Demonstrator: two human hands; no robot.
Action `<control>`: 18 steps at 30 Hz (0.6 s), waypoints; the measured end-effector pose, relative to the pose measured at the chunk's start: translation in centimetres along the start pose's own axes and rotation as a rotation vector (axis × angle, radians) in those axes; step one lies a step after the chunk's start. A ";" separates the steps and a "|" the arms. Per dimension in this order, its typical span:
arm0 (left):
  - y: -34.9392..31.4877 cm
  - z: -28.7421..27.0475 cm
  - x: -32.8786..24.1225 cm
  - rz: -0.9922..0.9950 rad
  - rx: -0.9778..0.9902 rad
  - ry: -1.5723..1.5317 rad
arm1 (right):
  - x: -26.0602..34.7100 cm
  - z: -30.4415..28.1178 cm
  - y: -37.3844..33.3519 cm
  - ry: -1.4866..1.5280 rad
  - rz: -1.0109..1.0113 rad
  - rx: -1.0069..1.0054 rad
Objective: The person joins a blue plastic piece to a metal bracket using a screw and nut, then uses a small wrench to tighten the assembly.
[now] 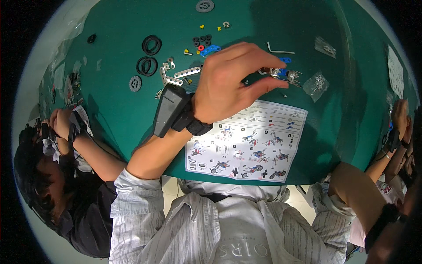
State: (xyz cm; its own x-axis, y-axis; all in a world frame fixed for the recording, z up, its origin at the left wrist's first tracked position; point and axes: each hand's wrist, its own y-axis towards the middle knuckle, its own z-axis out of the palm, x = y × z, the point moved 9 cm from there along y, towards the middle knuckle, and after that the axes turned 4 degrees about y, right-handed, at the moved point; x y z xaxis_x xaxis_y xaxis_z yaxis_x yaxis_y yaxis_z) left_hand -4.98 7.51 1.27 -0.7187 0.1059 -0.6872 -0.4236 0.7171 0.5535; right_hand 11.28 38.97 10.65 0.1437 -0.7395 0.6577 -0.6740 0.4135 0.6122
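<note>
My left hand (235,77) reaches across the table, its thumb and index finger pinched on a small toy-model assembly (288,75) of silver metal and blue parts. Just beyond the assembly is a blue connector piece (285,60), near an L-shaped hex key (281,52). Under my left wrist and hand lies a printed instruction sheet (246,149) with assembly drawings, partly covered. My right hand (383,253) hangs low at the lower right rim, away from the table. It is dark and cut off there, so its fingers cannot be made out.
Perforated metal strips (188,72), black rubber rings (151,45), a grey spoked wheel (135,83) and small black rings (202,41) lie left of and beyond my hand. Small plastic bags of parts (316,84) sit at right. Other people (61,125) work at both sides.
</note>
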 end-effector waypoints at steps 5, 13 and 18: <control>0.4 0.4 -0.2 0.000 -0.002 0.001 | 1.5 6.3 2.6 -0.018 0.008 0.124; -0.1 -0.1 0.5 -0.077 -0.031 0.025 | 2.7 18.4 -1.2 0.062 0.099 0.382; -0.4 -0.3 0.6 -0.070 -0.036 0.065 | 3.2 19.8 -5.2 0.228 0.220 0.472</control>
State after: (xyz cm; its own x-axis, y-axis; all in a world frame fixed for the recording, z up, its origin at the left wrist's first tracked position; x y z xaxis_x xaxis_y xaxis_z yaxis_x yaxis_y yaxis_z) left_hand -5.40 7.06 0.77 -0.7208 0.0106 -0.6931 -0.4923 0.6960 0.5227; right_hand 0.85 23.96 0.88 0.0806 -0.5073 0.8580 -0.9491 0.2239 0.2216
